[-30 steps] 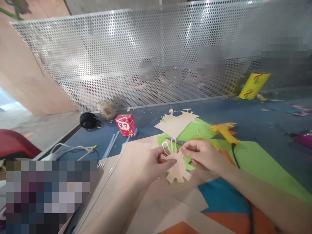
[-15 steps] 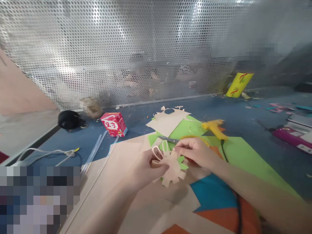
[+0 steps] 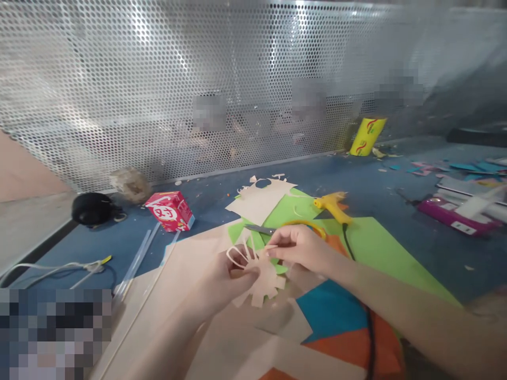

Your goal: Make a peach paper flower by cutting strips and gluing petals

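Observation:
A cream paper cut-out with a notched edge and thin loops at its top is held above the sheets. My left hand is closed on its left side, thumb on the front face. At the upper right edge, my right hand pinches a narrow cream tab of the cut-out. A small green paper leaf shows on the right side of the cut-out, partly behind it. Just beyond my hands lie scissors with yellow handles, partly hidden by my right hand.
A yellow glue gun with a black cord lies right of the scissors. Cream, green, blue and orange sheets cover the near table. A red carton, clear sticks and a white cable are left. A perforated metal screen stands behind.
The view has shifted slightly, so most things sit further left. The cut-out has turned a little in my hands, and the green leaf now shows less.

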Demonstrator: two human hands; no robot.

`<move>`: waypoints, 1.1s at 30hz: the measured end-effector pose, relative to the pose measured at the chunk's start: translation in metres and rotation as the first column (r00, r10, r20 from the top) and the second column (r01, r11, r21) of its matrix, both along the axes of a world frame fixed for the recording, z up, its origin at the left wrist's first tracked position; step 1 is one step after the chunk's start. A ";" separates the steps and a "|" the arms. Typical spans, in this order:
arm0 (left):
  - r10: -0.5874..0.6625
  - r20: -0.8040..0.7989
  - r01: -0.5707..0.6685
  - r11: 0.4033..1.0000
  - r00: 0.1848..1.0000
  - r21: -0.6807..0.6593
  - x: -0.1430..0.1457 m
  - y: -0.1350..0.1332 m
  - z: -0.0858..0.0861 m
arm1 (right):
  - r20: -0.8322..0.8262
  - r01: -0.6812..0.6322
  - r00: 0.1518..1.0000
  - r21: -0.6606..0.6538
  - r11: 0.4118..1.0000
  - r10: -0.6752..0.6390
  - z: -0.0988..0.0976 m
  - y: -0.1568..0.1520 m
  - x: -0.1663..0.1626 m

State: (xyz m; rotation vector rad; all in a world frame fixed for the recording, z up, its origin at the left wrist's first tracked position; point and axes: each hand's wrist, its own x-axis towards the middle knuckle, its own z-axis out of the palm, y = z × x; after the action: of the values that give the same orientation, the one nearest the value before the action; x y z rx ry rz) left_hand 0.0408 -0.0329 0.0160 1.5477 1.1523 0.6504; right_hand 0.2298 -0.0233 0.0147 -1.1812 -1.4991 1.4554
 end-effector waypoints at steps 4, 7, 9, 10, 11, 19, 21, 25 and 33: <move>0.012 -0.080 -0.015 0.999 0.997 -0.044 0.003 -0.002 0.010 | -0.006 0.016 1.000 -0.025 1.000 -0.017 0.001 0.001 0.001; -0.006 -0.014 0.005 0.994 1.000 -0.105 0.004 -0.003 0.010 | -0.004 0.009 1.000 -0.017 1.000 -0.009 0.000 0.002 0.002; -0.031 0.043 0.036 0.992 0.999 -0.122 0.003 -0.003 0.007 | -0.023 0.003 1.000 0.009 1.000 -0.003 -0.001 0.002 0.002; -0.044 0.067 0.053 0.991 0.997 -0.124 0.004 -0.003 0.007 | -0.028 0.008 1.000 0.023 1.000 -0.007 -0.001 0.001 0.002; -0.058 0.091 0.069 0.990 0.994 -0.123 0.004 -0.003 0.006 | -0.026 0.016 1.000 0.034 0.999 -0.015 -0.001 0.001 0.001; -0.030 -0.012 0.028 0.991 0.999 -0.133 -0.003 -0.003 0.001 | 0.048 -0.035 0.998 0.027 0.999 0.034 0.000 -0.002 0.001; -0.027 -0.040 0.022 0.992 0.999 -0.128 -0.004 -0.003 -0.002 | 0.052 -0.056 0.997 0.033 0.998 0.055 -0.002 -0.001 0.002; -0.029 0.025 0.032 0.992 0.999 -0.125 -0.002 -0.002 -0.004 | 0.029 -0.091 0.995 0.027 0.995 0.090 -0.004 0.001 0.002; 0.003 -0.042 -0.002 1.000 0.999 0.020 0.000 -0.004 0.002 | 0.138 -0.116 0.984 0.037 0.993 0.110 -0.004 0.002 0.001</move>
State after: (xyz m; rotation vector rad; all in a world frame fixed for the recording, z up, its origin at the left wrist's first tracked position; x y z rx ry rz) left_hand 0.0404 -0.0368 0.0175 1.5829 1.1826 0.6357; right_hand 0.2311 -0.0216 0.0105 -1.2056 -1.7073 1.4315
